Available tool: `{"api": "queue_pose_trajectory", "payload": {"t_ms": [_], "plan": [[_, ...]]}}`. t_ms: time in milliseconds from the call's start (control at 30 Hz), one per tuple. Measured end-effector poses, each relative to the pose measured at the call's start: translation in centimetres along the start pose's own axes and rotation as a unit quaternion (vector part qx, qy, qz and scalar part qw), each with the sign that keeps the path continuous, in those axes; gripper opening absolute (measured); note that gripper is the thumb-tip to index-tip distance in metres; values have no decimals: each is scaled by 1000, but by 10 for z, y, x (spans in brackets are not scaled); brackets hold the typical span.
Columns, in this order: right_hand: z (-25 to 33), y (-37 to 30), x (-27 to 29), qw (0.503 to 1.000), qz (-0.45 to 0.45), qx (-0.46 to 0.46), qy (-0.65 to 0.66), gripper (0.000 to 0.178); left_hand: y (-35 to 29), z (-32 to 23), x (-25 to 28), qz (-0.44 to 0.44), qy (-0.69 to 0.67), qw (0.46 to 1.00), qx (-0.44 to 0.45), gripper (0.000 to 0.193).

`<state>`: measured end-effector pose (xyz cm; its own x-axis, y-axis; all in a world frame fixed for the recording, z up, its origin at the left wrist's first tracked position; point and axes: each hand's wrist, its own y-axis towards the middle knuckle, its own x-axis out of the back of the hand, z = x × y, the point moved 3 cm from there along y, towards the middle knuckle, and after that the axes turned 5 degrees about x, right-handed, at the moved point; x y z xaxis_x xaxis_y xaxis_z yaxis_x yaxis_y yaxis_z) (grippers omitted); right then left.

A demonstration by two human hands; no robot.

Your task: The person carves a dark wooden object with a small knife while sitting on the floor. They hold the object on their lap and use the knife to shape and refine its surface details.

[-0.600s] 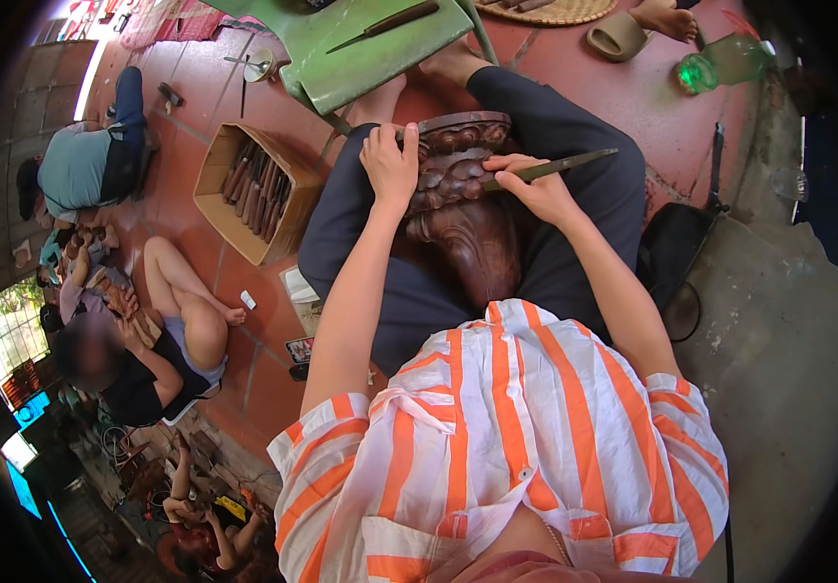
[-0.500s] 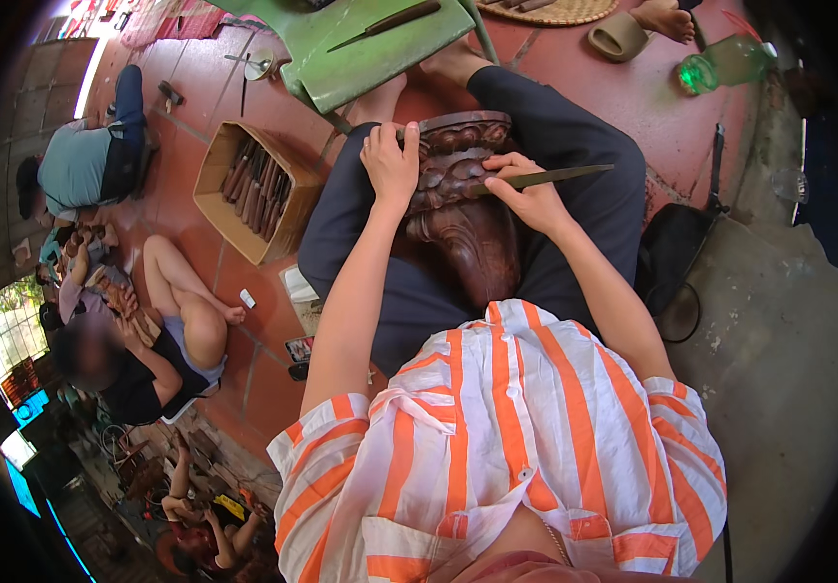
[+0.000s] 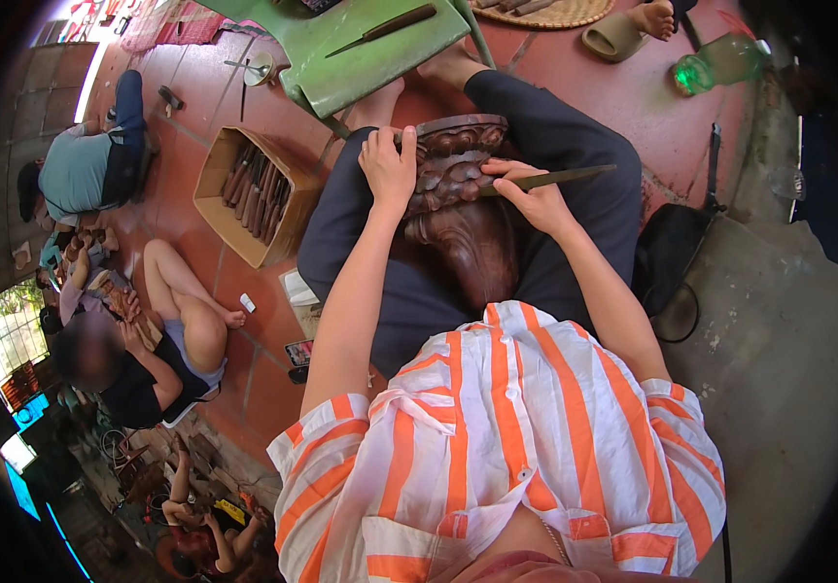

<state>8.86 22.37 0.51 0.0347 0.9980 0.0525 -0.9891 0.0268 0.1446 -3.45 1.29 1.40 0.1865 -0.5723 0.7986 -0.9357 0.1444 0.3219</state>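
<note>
Since half a second ago, your chisel [image 3: 545, 179] has levelled out, its tip now pointing toward three o'clock. Your right hand [image 3: 536, 199] grips it with curled fingers. Your left hand [image 3: 390, 170] lies flat on the carved wood piece [image 3: 458, 194] in your lap.

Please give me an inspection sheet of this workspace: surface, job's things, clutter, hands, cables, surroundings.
Surface: red tiled floor; work rests on the lap.
Job's things: dark carved wood piece; long carving tool.
Clutter: cardboard box of tools, green stool with a knife, green bottle.
Hands: left hand steadies the carving; right hand grips the tool.
Cables: black cable by the right leg.
Surroundings: other people sit working at left.
</note>
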Motion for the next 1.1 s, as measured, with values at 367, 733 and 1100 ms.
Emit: {"api": "queue_pose_trajectory", "payload": {"t_ms": [367, 733, 1100], "plan": [[4, 14, -4, 990, 15, -136, -12, 19, -6, 5, 0, -1, 8, 1000, 4, 34], [7, 19, -10, 986, -15, -160, -46, 19, -9, 3, 4, 9, 5, 1000, 3, 37], [1, 22, -13, 985, -67, -146, -61, 22, -8, 3, 2, 3, -3, 1000, 2, 36]]}}
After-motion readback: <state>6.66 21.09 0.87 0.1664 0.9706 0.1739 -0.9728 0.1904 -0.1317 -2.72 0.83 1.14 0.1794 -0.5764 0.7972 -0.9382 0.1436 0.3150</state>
